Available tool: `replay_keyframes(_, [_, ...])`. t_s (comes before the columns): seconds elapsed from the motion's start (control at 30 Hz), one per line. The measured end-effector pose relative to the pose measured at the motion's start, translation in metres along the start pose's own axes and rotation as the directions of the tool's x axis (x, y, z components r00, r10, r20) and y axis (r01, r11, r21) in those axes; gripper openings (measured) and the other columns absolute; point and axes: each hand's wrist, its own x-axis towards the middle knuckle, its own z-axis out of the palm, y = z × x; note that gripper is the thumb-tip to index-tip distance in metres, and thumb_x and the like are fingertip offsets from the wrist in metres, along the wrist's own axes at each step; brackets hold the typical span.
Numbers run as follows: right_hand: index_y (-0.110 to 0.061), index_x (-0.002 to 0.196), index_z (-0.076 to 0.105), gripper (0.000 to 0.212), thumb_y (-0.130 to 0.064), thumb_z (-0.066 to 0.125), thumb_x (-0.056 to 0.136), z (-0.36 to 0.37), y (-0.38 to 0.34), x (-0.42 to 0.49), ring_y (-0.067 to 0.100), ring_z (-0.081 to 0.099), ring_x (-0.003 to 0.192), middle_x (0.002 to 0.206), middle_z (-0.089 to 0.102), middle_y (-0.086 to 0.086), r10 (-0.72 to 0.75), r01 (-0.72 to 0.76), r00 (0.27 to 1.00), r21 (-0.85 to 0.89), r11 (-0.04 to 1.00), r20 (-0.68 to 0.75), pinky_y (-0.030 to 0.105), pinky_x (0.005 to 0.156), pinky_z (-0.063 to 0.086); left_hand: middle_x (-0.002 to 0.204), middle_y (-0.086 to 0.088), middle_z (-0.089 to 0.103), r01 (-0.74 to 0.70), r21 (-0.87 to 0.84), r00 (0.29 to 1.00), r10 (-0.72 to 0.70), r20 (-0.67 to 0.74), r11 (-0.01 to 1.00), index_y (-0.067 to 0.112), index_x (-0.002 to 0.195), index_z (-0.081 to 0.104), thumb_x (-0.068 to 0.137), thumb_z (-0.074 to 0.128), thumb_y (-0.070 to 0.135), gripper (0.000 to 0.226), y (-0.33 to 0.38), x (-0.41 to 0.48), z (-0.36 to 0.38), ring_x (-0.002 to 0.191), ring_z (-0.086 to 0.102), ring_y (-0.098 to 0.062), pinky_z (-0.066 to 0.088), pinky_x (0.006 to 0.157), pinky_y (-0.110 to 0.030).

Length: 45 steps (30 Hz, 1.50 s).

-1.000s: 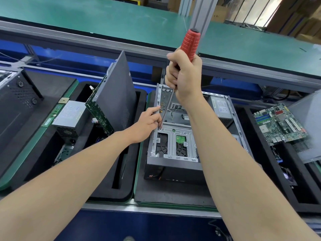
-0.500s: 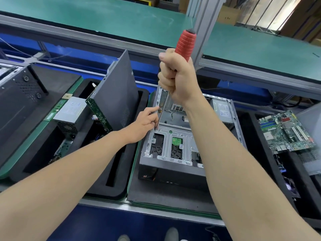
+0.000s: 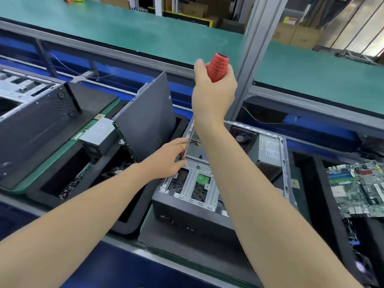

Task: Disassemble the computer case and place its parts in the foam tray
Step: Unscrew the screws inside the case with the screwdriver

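Panel (image 3: 145,117), circuit board (image 3: 125,140) and power supply (image 3: 97,133) inside foam tray (image 3: 181,122).

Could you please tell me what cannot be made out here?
Head view only:
- Tip of the red-handled screwdriver, and any screw beneath it: hidden behind fingers of the left hand.
- Middle of the open grey metal computer case: covered by the right forearm.
- Green motherboard at right: cut off by the frame edge.
- Contents of the black foam tray: dark and blurred.
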Motion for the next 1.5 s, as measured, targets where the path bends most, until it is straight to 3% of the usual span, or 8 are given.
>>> replay_keyframes(0.2, [-0.019,0.062,0.044,0.045,-0.016,0.074,0.095,0.003,-0.004,0.01,0.017,0.037,0.047,0.053,0.042,-0.002,0.116,-0.158,0.946,0.12,0.98,0.304,0.03,0.049,0.037,0.161,0.013,0.036,0.103,-0.033,0.992,-0.105,-0.072,0.994,0.009,0.097,0.058,0.099,0.061,0.02,0.011,0.002,0.0,0.016,0.131,0.053,-0.011,0.04,0.108,-0.028])
replay_keyframes(0.43, [-0.023,0.073,0.028,0.039,-0.012,0.062,0.09,-0.015,0.002,0.04,0.009,0.014,0.04,0.05,0.025,-0.009,-0.01,-0.408,0.386,0.18,0.895,0.922,0.02,0.044,0.013,0.1,0.028,0.065,0.12,-0.175,0.977,-0.148,-0.155,0.977,0.039,0.152,0.037,0.097,0.06,0.023,0.062,0.002,-0.009,0.021,0.074,0.058,-0.001,0.043,0.074,-0.005])
replay_keyframes(0.7, [-0.008,0.079,0.06,0.039,-0.039,0.078,0.092,0.019,0.004,0.009,0.016,0.051,0.059,0.065,0.056,-0.004,0.051,-0.049,0.944,-0.013,0.999,0.327,0.044,0.062,0.051,0.076,0.016,0.058,0.098,-0.139,0.981,-0.119,-0.153,0.985,0.023,0.144,0.043,0.098,0.061,0.022,0.05,-0.002,-0.006,0.018,0.062,0.05,-0.008,0.042,0.058,-0.015])
replay_keyframes(0.87, [-0.021,0.072,0.055,0.034,-0.034,0.078,0.093,0.037,0.005,-0.006,0.002,0.048,0.053,0.057,0.052,-0.016,0.041,-0.041,0.998,-0.001,0.999,0.056,0.021,0.058,0.046,0.084,0.013,0.062,0.072,-0.217,0.985,-0.103,-0.136,0.973,0.031,0.116,0.052,0.096,0.06,0.02,0.024,-0.004,-0.007,0.018,0.074,0.06,-0.008,0.043,0.066,-0.008])
replay_keyframes(1.0, [-0.021,0.063,0.044,0.045,-0.021,0.076,0.095,0.029,0.005,0.008,0.016,0.034,0.045,0.053,0.04,-0.002,0.083,-0.117,0.936,0.079,0.99,0.343,0.029,0.048,0.035,0.078,0.022,0.06,0.105,-0.223,0.985,-0.132,-0.107,0.969,0.027,0.157,0.033,0.095,0.06,0.019,0.068,-0.004,-0.009,0.016,0.077,0.056,0.008,0.039,0.071,0.001])
replay_keyframes(1.13, [-0.025,0.065,0.032,0.043,-0.004,0.059,0.091,0.013,0.009,0.03,0.012,0.013,0.04,0.051,0.024,-0.007,0.083,-0.345,0.613,0.172,0.923,0.785,0.02,0.045,0.015,0.077,0.038,0.055,0.108,-0.242,0.988,-0.131,-0.081,0.964,0.033,0.162,0.021,0.095,0.058,0.016,0.078,-0.002,-0.01,0.017,0.072,0.055,0.009,0.039,0.068,-0.001])
replay_keyframes(1.3, [-0.022,0.067,0.041,0.027,-0.008,0.06,0.08,0.018,0.014,0.038,0.008,0.011,0.038,0.049,0.024,-0.009,0.018,-0.532,0.238,0.115,0.839,0.971,0.017,0.044,0.013,0.135,0.002,0.062,0.043,-0.145,0.998,-0.05,-0.042,0.989,0.038,0.098,0.048,0.095,0.058,0.019,0.022,-0.006,-0.007,0.006,0.072,0.056,0.009,0.037,0.07,-0.003])
replay_keyframes(1.5, [-0.019,0.084,0.039,0.025,-0.013,0.06,0.098,0.016,0.009,0.032,0.01,0.021,0.042,0.054,0.031,-0.006,0.029,-0.4,0.349,0.12,0.909,0.937,0.025,0.044,0.022,0.144,-0.001,0.056,-0.017,-0.035,1.0,0.018,0.019,0.999,0.033,0.087,0.042,0.097,0.057,0.023,0.021,-0.014,-0.004,0.0,0.063,0.057,0.01,0.039,0.064,-0.014])
